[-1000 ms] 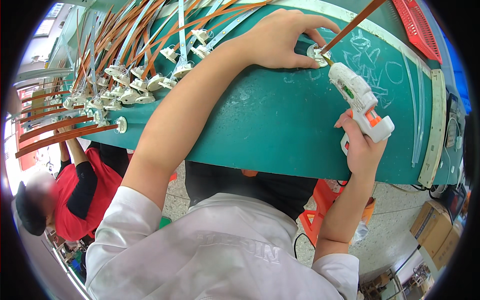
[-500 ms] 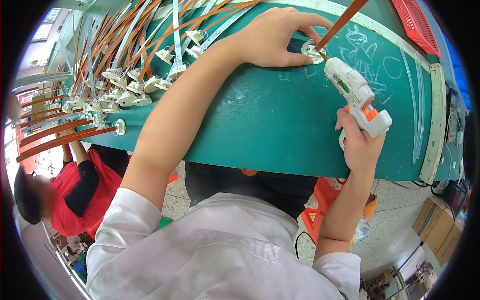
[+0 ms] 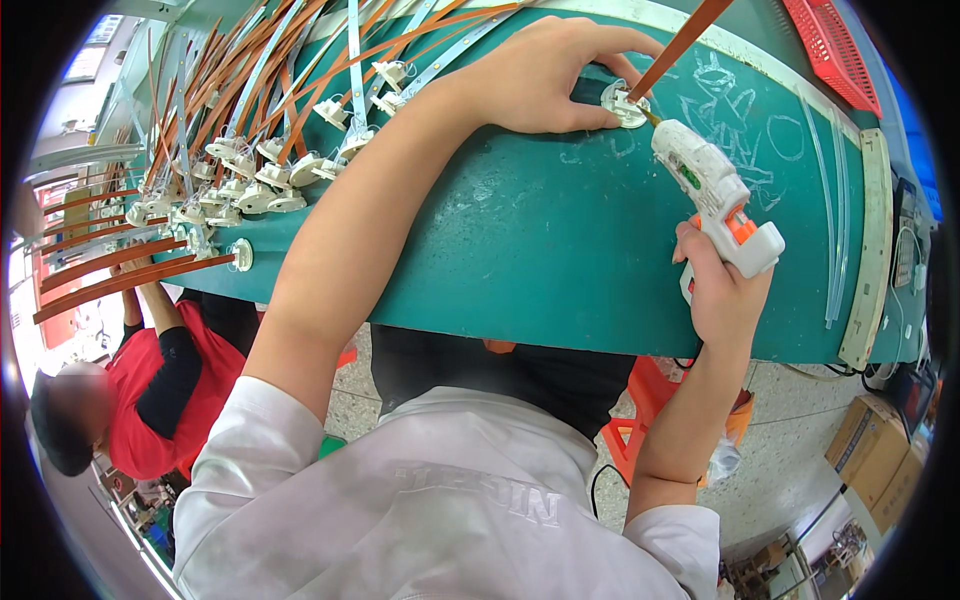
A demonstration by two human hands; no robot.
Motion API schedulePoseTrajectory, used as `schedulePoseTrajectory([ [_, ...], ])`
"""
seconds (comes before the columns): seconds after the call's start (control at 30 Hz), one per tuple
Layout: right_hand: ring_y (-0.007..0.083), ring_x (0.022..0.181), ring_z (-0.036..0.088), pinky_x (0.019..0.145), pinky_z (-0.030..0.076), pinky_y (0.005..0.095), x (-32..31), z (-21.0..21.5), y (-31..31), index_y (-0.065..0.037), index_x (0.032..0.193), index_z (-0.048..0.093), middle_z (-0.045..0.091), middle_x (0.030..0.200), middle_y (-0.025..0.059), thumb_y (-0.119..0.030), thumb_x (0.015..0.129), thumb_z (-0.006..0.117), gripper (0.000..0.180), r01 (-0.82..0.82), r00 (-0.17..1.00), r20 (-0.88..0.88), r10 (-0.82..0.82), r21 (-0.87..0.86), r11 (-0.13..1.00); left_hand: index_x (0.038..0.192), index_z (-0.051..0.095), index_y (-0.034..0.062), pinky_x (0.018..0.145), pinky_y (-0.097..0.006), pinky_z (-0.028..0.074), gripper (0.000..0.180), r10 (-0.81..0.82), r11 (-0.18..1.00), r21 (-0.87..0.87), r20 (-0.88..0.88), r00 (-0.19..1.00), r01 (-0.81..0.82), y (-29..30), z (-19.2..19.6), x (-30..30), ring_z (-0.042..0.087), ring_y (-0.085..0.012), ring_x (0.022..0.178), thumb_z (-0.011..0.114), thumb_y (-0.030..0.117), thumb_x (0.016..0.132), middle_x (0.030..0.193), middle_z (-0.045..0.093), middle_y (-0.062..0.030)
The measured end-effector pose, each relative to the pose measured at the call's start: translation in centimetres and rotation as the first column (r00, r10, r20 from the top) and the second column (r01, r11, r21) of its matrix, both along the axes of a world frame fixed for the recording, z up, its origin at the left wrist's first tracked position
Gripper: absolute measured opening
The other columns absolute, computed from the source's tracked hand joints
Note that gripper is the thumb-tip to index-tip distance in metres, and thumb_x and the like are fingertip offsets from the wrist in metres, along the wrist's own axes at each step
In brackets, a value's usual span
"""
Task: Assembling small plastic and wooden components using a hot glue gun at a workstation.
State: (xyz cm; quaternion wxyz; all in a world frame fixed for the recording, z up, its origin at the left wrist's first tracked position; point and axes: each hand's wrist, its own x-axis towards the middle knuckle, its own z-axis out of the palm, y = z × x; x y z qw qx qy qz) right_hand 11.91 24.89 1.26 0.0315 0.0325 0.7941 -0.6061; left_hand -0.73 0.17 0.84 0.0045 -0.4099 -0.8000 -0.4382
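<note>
Nudged slightly down-right, the white glue gun (image 3: 700,170) is gripped by the right hand (image 3: 726,290), its long axis slanting up-left toward the round white base (image 3: 622,107), held by the left hand (image 3: 548,80) right of the frame's upper centre.

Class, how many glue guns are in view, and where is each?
1: the white glue gun, held in the right hand, pointing toward the round white base beside the left hand. Others may be hidden in the crowded edges.
</note>
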Motion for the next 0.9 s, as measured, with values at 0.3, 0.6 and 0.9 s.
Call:
schedulePoseTrajectory([
  [0.3, 0.0099, 0.065, 0.059, 0.061, 0.044, 0.0263, -0.2, 0.0, -0.1, 0.004, 0.087, 0.066, 0.063, 0.070, 0.0030, -0.004, 0.084, 0.068, 0.009, 0.001, 1.000, 0.008, -0.001, 0.007, 1.000, 0.138, 0.053, 0.0085, 0.093, -0.043, 0.044, 0.067, 0.010, 0.999, -0.041, 0.021, 1.000, -0.009, 0.1, 0.3, 0.1, 0.063, -0.0321, 0.101, 0.076, 0.008, 0.076, 0.107, 0.073, -0.0107],
  [0.6, 0.0094, 0.064, 0.058, 0.060, 0.043, 0.0264, -0.2, 0.0, 0.1, 0.003, 0.085, 0.066, 0.063, 0.069, 0.0026, -0.004, 0.083, 0.068, 0.008, -0.026, 1.000, 0.005, 0.026, -0.005, 1.000, 0.138, 0.055, 0.0137, 0.092, -0.039, 0.048, 0.071, 0.073, 0.997, -0.046, 0.095, 0.993, -0.069, 0.5, -0.6, 0.4, 0.066, -0.0265, 0.102, 0.083, 0.017, 0.073, 0.106, 0.075, -0.0092],
  [0.9, 0.0128, 0.078, 0.064, 0.074, 0.049, 0.0281, -0.3, 0.0, 0.7, 0.003, 0.090, 0.066, 0.069, 0.083, 0.0066, -0.003, 0.086, 0.065, 0.007, -0.065, 0.998, -0.009, 0.065, 0.008, 0.998, 0.136, 0.058, 0.0183, 0.079, -0.036, 0.055, 0.069, 0.138, 0.988, -0.049, -0.107, 0.985, -0.144, 0.5, -1.5, 0.0, 0.070, -0.0251, 0.088, 0.085, 0.016, 0.072, 0.105, 0.077, -0.0048],
])
